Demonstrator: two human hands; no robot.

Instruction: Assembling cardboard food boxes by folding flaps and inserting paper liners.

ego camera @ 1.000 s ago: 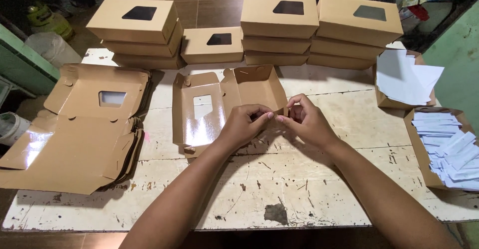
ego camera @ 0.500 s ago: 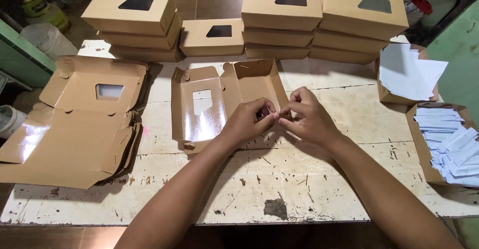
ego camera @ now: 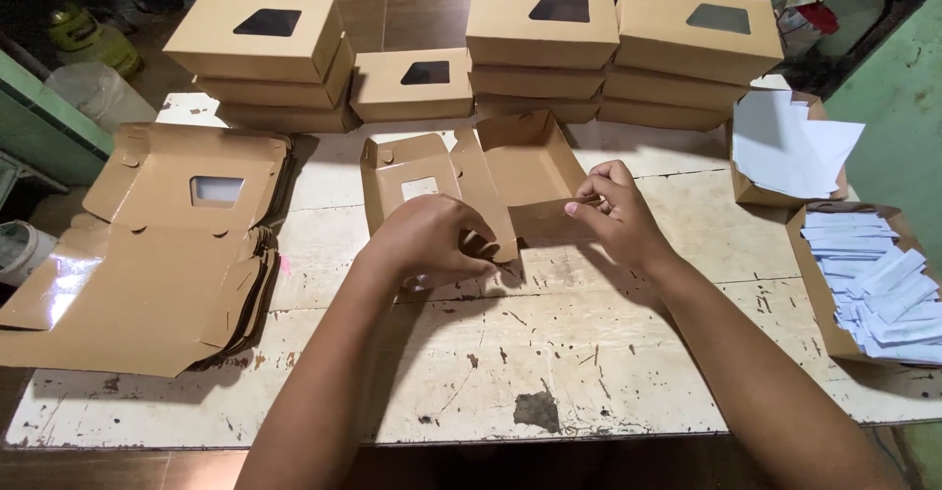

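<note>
I see my left hand [ego camera: 432,240] gripping the half-folded windowed kraft box [ego camera: 471,186] at its front corner, while my right hand [ego camera: 613,210] pinches its side flap [ego camera: 554,217] on the worn white table [ego camera: 549,353]

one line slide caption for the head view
Both hands, left hand and right hand, fold a brown window box on a worn white table, beside flat blanks and finished boxes.

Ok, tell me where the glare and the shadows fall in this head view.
Head view: glare whitens the glossy inner face of the flat box blanks at the left; the left hand and right hand throw soft shadows on the table beneath the half-folded box; the floor top left is dark.
</note>
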